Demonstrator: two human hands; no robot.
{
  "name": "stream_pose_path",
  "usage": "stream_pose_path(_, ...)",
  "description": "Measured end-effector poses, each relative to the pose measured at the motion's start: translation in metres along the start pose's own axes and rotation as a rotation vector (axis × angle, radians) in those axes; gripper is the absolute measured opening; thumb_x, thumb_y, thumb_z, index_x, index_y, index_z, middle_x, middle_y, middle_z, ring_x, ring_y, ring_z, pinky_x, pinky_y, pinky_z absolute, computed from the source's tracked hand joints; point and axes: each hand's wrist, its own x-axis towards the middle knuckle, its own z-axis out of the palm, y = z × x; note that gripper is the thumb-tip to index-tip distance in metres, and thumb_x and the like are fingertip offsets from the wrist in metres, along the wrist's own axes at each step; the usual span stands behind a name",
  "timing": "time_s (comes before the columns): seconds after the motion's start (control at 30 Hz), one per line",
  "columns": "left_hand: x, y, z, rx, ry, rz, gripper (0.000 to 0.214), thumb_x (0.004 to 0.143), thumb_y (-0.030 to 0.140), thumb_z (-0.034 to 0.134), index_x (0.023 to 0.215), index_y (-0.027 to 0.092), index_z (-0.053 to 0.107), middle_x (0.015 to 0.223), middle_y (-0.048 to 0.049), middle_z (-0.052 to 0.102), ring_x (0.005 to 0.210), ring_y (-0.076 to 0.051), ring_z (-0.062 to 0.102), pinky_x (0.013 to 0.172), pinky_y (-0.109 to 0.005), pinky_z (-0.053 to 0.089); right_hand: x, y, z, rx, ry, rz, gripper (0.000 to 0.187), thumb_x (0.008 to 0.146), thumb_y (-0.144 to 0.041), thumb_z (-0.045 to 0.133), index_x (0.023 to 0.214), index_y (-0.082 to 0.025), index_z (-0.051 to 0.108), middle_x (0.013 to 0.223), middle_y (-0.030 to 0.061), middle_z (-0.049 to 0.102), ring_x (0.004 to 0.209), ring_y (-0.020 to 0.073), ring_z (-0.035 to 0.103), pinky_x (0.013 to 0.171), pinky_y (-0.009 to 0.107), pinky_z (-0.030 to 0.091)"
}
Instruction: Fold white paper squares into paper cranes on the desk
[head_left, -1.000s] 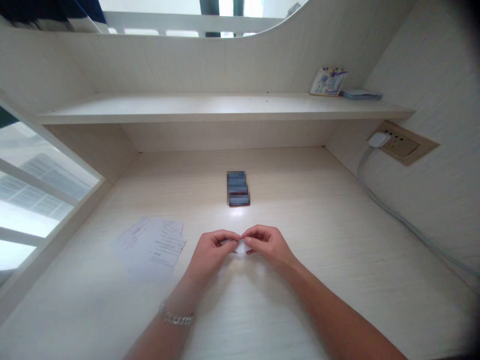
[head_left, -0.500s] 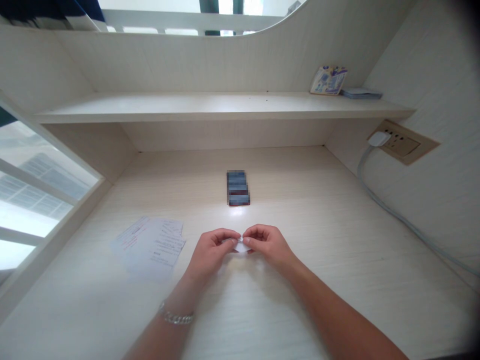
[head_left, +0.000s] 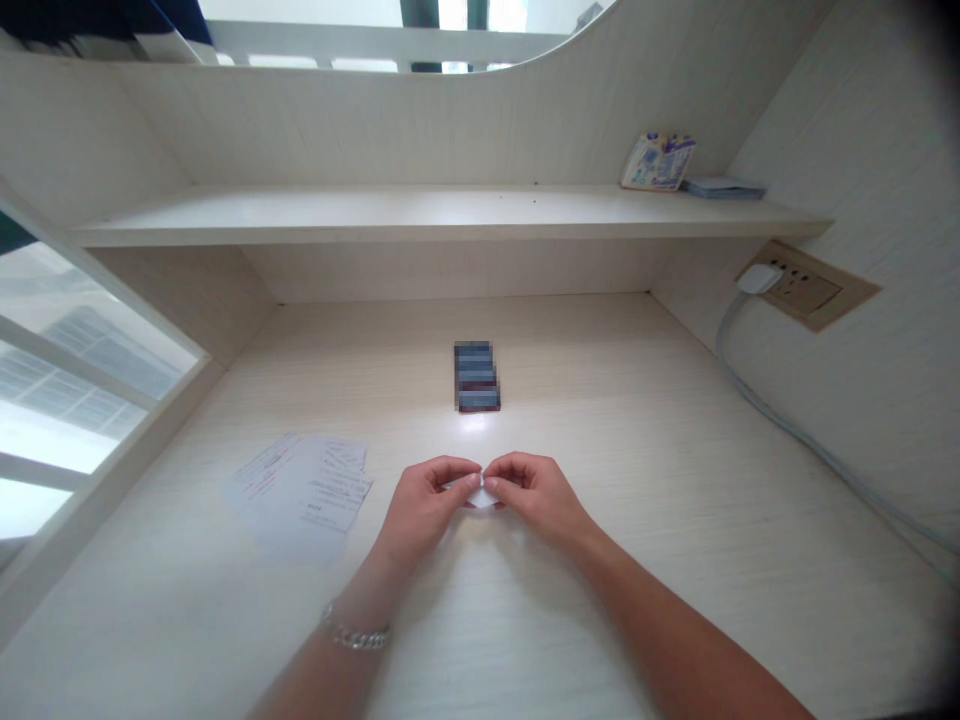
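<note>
My left hand (head_left: pixel 427 505) and my right hand (head_left: pixel 534 492) meet at the middle of a pale wooden desk (head_left: pixel 675 560). Both pinch a small white piece of paper (head_left: pixel 480 494) between thumbs and fingertips, just above the desk surface. Most of the paper is hidden by my fingers. A metal bracelet (head_left: pixel 355 634) sits on my left wrist. A dark blurred rectangular object (head_left: pixel 476 377) lies flat on the desk beyond my hands.
Printed paper slips (head_left: pixel 300 490) lie to the left of my hands. A shelf (head_left: pixel 420 215) runs across the back, with a small packet (head_left: pixel 657 161) at its right end. A wall socket (head_left: pixel 806 287) with a white plug and cable (head_left: pixel 795 430) is on the right wall.
Both hands stay in place; the fingertips have drawn slightly closer together over the small paper.
</note>
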Motion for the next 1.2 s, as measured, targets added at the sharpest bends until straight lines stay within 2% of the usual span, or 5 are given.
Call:
stream_pose_path(0.47, -0.0017, 0.0064, 0.0055, -0.118, 0.092, -0.021, 0.022, 0.069, 0.028, 0.068, 0.083, 0.011, 0.069, 0.075, -0.0073, 0.070, 0.066, -0.015, 0.062, 0.061, -0.025, 0.052, 0.0008, -0.0007, 0.0034, 0.150, 0.052, 0.018, 0.014, 0.069, -0.026, 0.066, 0.076, -0.014, 0.065, 0.070, 0.0023, 0.063, 0.060, 0.0131, 0.059, 0.058, 0.027, 0.050)
stream_pose_path(0.6, -0.0023, 0.0063, 0.0072, -0.162, 0.126, -0.022, 0.027, 0.068, 0.029, 0.069, 0.089, 0.011, 0.068, 0.077, -0.0065, 0.069, 0.066, -0.016, 0.062, 0.059, -0.026, 0.053, 0.0014, -0.0017, 0.0029, 0.165, 0.060, 0.018, 0.015, 0.068, -0.027, 0.067, 0.075, -0.014, 0.065, 0.070, 0.0020, 0.063, 0.060, 0.0129, 0.058, 0.057, 0.027, 0.050)
stream_pose_path(0.8, -0.0013, 0.0033, 0.0048, -0.203, 0.098, -0.037, 0.031, 0.068, 0.031, 0.069, 0.093, 0.012, 0.067, 0.076, -0.0056, 0.068, 0.065, -0.015, 0.062, 0.059, -0.026, 0.053, 0.0014, -0.0009, 0.0022, 0.139, 0.053, 0.002, 0.015, 0.068, -0.027, 0.066, 0.076, -0.016, 0.062, 0.070, 0.0012, 0.060, 0.062, 0.0133, 0.057, 0.056, 0.027, 0.050)
stream_pose_path(1.0, 0.0002, 0.0010, 0.0011, -0.360, 0.008, -0.088, 0.035, 0.073, 0.031, 0.064, 0.102, 0.011, 0.062, 0.079, -0.0081, 0.068, 0.073, -0.017, 0.063, 0.064, -0.031, 0.055, 0.0029, 0.0010, -0.0015, 0.146, 0.039, 0.003, 0.016, 0.068, -0.025, 0.066, 0.077, -0.017, 0.057, 0.070, -0.0005, 0.058, 0.063, 0.0127, 0.056, 0.055, 0.026, 0.049)
stream_pose_path(1.2, -0.0010, 0.0045, -0.0010, -0.248, -0.021, -0.080, 0.033, 0.067, 0.021, 0.069, 0.098, 0.011, 0.064, 0.080, -0.0080, 0.069, 0.071, -0.016, 0.063, 0.067, -0.030, 0.054, 0.0028, -0.0006, -0.0035, 0.158, 0.028, 0.017, 0.018, 0.067, -0.027, 0.068, 0.077, -0.017, 0.057, 0.070, -0.0011, 0.057, 0.062, 0.0122, 0.055, 0.057, 0.026, 0.049)
